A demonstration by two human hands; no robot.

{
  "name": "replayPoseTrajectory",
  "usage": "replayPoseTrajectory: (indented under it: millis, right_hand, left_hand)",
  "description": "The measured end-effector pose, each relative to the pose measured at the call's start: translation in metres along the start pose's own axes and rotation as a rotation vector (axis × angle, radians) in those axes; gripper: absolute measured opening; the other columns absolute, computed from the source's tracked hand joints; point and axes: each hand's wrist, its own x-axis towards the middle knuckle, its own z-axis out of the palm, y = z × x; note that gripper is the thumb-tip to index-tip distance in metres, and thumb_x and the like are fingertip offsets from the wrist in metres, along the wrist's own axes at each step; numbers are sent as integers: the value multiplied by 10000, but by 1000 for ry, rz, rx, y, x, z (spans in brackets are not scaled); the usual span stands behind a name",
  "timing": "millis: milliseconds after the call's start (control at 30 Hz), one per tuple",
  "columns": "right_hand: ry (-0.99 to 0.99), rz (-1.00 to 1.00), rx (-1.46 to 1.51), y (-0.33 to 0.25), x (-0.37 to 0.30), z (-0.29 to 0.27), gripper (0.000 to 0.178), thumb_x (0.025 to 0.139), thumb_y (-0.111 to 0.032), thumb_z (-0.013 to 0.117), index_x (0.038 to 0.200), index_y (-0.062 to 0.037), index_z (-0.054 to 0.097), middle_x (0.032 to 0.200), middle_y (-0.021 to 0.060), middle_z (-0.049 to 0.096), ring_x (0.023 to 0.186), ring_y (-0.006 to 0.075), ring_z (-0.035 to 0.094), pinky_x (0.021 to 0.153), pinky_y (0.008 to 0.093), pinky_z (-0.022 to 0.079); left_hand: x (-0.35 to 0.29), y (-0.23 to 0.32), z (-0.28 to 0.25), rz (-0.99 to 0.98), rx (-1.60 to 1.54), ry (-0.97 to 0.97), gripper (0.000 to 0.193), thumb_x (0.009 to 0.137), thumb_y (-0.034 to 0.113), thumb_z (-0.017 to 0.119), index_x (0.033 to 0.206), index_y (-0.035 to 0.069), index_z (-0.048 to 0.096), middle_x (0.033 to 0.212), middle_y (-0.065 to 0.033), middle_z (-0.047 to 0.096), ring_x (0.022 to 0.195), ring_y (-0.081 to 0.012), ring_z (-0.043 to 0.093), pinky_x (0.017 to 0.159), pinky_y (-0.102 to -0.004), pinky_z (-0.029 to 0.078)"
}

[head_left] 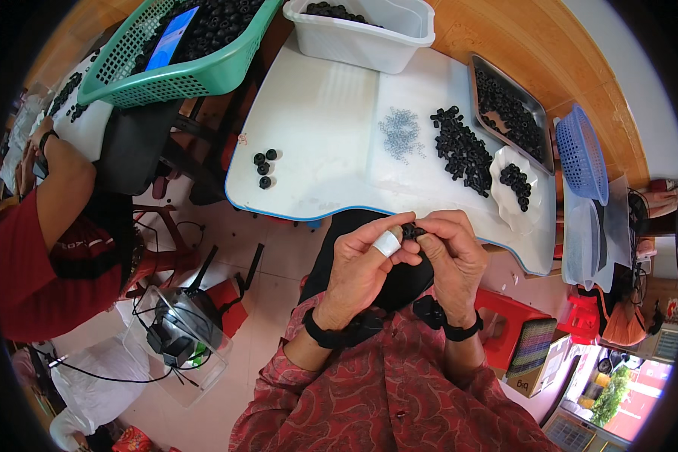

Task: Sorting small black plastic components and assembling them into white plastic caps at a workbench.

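Note:
Above my lap, just off the table's near edge, my left hand point(359, 265) and my right hand point(456, 260) meet at a small round black plastic part point(409, 230). Fingertips of both hands pinch it, and they partly cover it. White tape point(387, 243) wraps my left thumb. Several similar black round parts point(264, 169) sit at the left of the white table point(316, 143). Toward the right lie a scatter of tiny clear pieces point(401, 134) and a heap of black parts point(461, 153). A white scalloped plate point(517, 219) carries more round black parts.
A metal tray point(548, 163) of black parts and a white bin point(358, 47) stand along the back. Right of them is a purple basket point(582, 154). A green basket point(196, 84) holds black parts and a phone point(172, 39). Another person point(60, 248) sits at left.

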Motion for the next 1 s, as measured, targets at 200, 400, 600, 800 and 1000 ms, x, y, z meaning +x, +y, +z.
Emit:
replayPoseTrajectory:
  millis: [200, 400, 600, 800, 1000]
  right_hand:
    - [-20, -38, -44, -3, -1, 0, 175, 860, 83, 654, 1014, 13, 698, 999, 65, 599, 854, 119, 601, 728, 219, 495]
    - [-22, -61, -58, -1, -2, 1, 174, 862, 70, 662, 1023, 12, 695, 994, 63, 591, 841, 116, 595, 718, 216, 489]
    - [-14, -71, -85, 2, -1, 2, 163, 861, 54, 671, 1015, 8, 691, 977, 57, 584, 812, 109, 579, 695, 213, 472]
    - [-3, -81, -87, 7, -1, 4, 149, 863, 46, 672, 1007, 8, 680, 954, 54, 576, 805, 112, 578, 689, 218, 468]
    - [-21, -103, -139, 10, -1, 5, 139, 870, 42, 665, 1004, 7, 671, 955, 67, 579, 802, 128, 586, 694, 229, 477]
  left_hand:
    - [-2, -1, -4, 35, 62, -6, 316, 947, 25, 590, 1255, -46, 593, 1005, -101, 647, 892, -181, 669, 775, -313, 601]
    - [-1, -2, -8, 55, 51, -32, 308, 939, -11, 586, 1243, -58, 593, 1020, -101, 642, 912, -188, 682, 790, -318, 612]
    - [0, -3, -8, 71, 57, -22, 280, 942, -4, 587, 1214, -70, 594, 1015, -114, 654, 902, -184, 685, 773, -312, 610]
    - [2, -5, -10, 68, 45, -11, 273, 947, 5, 588, 1212, -57, 601, 1009, -107, 655, 878, -173, 682, 752, -300, 606]
    - [3, -3, -12, 35, 56, 2, 262, 949, 8, 584, 1204, -49, 615, 1029, -115, 660, 856, -167, 680, 731, -292, 605]
